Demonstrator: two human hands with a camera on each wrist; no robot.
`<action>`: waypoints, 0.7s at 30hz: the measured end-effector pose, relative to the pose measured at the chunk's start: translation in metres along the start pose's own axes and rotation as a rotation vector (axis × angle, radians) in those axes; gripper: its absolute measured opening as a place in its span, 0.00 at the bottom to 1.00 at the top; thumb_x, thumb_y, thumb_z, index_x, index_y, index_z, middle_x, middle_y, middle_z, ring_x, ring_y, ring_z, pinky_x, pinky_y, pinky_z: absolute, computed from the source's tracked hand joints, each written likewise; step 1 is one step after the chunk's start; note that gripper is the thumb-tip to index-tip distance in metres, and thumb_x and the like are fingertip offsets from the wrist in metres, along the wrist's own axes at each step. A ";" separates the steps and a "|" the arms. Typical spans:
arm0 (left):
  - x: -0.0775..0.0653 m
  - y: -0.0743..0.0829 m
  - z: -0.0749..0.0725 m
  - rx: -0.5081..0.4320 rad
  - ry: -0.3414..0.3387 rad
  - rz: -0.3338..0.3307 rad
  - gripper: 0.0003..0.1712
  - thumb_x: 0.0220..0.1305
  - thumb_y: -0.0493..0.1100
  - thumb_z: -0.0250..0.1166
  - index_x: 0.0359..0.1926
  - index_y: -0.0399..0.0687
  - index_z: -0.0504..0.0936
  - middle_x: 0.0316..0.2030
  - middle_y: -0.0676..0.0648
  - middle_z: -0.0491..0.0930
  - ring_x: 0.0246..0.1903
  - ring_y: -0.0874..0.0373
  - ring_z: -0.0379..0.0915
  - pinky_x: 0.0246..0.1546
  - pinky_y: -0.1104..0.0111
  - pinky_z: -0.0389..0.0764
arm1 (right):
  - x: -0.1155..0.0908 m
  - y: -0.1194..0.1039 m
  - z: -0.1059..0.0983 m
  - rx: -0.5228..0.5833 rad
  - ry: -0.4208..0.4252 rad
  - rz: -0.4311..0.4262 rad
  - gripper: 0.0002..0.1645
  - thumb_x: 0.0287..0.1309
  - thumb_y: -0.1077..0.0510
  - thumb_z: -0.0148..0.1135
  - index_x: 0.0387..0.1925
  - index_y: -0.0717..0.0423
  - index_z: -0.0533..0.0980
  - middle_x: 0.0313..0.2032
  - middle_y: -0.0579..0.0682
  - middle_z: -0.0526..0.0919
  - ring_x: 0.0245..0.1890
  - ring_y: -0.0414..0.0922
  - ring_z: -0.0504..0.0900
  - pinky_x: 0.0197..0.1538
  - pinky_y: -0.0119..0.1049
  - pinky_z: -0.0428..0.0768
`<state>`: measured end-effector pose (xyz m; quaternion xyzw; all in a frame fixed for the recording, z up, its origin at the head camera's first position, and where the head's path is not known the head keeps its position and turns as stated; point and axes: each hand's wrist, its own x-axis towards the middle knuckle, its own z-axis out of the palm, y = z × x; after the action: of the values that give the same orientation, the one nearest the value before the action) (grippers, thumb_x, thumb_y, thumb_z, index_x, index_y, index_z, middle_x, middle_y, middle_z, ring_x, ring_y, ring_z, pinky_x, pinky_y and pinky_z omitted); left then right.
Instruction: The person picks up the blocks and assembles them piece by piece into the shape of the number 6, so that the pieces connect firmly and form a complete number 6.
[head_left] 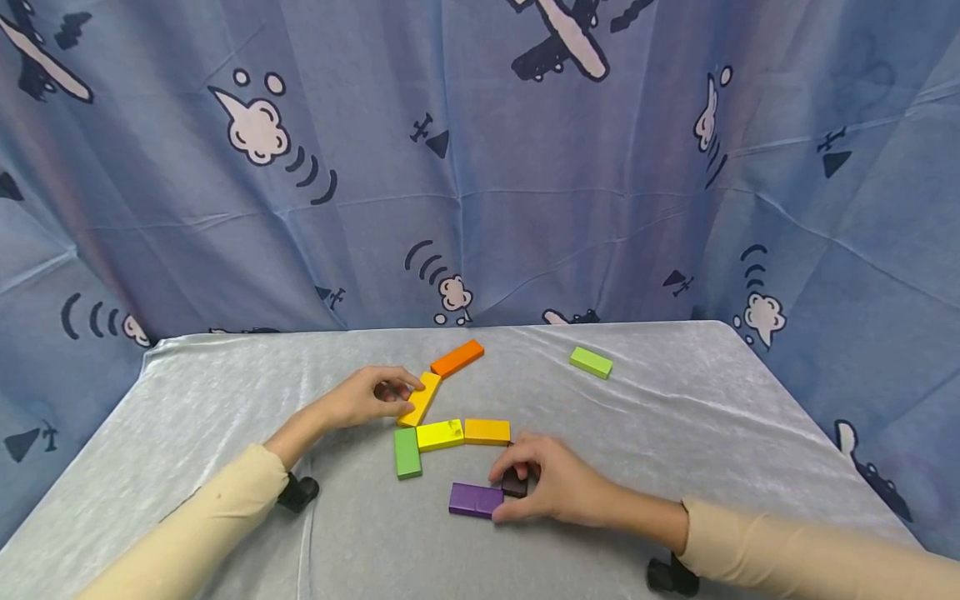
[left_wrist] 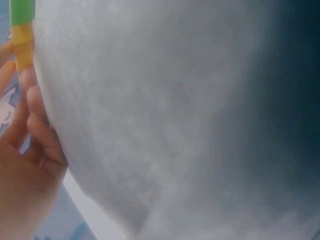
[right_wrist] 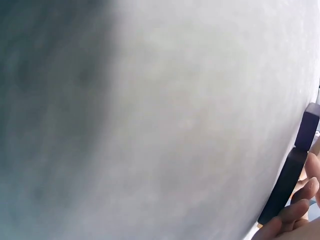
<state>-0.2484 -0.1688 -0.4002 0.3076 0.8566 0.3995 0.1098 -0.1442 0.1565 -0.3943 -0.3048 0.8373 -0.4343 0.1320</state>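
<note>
My left hand (head_left: 371,396) holds a yellow-orange block (head_left: 424,400) with its thumb and fingertips, the block lying slanted on the cloth. Its upper end meets an orange block (head_left: 457,358); near its lower end are a green block (head_left: 407,453) and a bright yellow block (head_left: 440,435). My right hand (head_left: 558,483) curls its thumb and fingers about a dark block (head_left: 514,482), partly hidden by the fingers. That dark block touches the end of a purple block (head_left: 476,499). In the right wrist view the dark block (right_wrist: 284,187) lies along the fingers.
Another yellow-orange block (head_left: 487,432) lies end to end with the bright yellow one. A lime green block (head_left: 591,362) sits apart at the back right. Wrinkled grey cloth (head_left: 360,525) covers the table, and a patterned blue curtain (head_left: 495,208) hangs behind.
</note>
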 end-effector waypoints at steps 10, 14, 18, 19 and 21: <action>0.000 -0.001 0.001 0.006 0.005 -0.012 0.16 0.67 0.36 0.69 0.55 0.42 0.84 0.39 0.50 0.81 0.36 0.55 0.75 0.39 0.64 0.77 | 0.001 -0.002 0.003 -0.056 -0.009 0.005 0.16 0.45 0.46 0.84 0.36 0.41 0.86 0.31 0.43 0.76 0.33 0.40 0.73 0.36 0.33 0.72; 0.001 -0.002 0.001 0.009 -0.001 -0.016 0.17 0.66 0.35 0.69 0.55 0.42 0.84 0.39 0.49 0.81 0.36 0.55 0.75 0.39 0.64 0.77 | 0.000 -0.002 0.004 -0.060 -0.012 0.005 0.16 0.45 0.46 0.84 0.35 0.41 0.86 0.31 0.43 0.76 0.33 0.40 0.73 0.36 0.33 0.72; 0.001 -0.001 0.001 0.002 0.001 -0.006 0.16 0.66 0.35 0.69 0.55 0.41 0.84 0.39 0.49 0.81 0.35 0.55 0.75 0.38 0.64 0.77 | -0.001 -0.001 0.004 -0.064 -0.015 -0.003 0.16 0.45 0.46 0.84 0.35 0.41 0.86 0.31 0.43 0.77 0.33 0.40 0.74 0.36 0.33 0.72; 0.001 -0.001 0.001 0.000 0.001 -0.007 0.16 0.66 0.35 0.69 0.55 0.41 0.84 0.39 0.50 0.81 0.35 0.55 0.75 0.38 0.65 0.77 | -0.001 -0.001 0.004 -0.064 -0.016 -0.005 0.16 0.45 0.46 0.84 0.35 0.41 0.86 0.31 0.43 0.77 0.33 0.40 0.74 0.36 0.33 0.72; 0.001 0.000 0.001 -0.001 0.001 -0.006 0.16 0.66 0.35 0.69 0.55 0.41 0.84 0.39 0.50 0.81 0.35 0.55 0.75 0.38 0.65 0.77 | -0.001 -0.001 0.003 -0.065 -0.015 -0.012 0.16 0.45 0.46 0.84 0.35 0.41 0.86 0.31 0.43 0.77 0.33 0.40 0.74 0.37 0.33 0.72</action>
<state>-0.2488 -0.1679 -0.4009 0.3048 0.8573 0.3999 0.1109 -0.1413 0.1547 -0.3956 -0.3172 0.8481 -0.4052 0.1258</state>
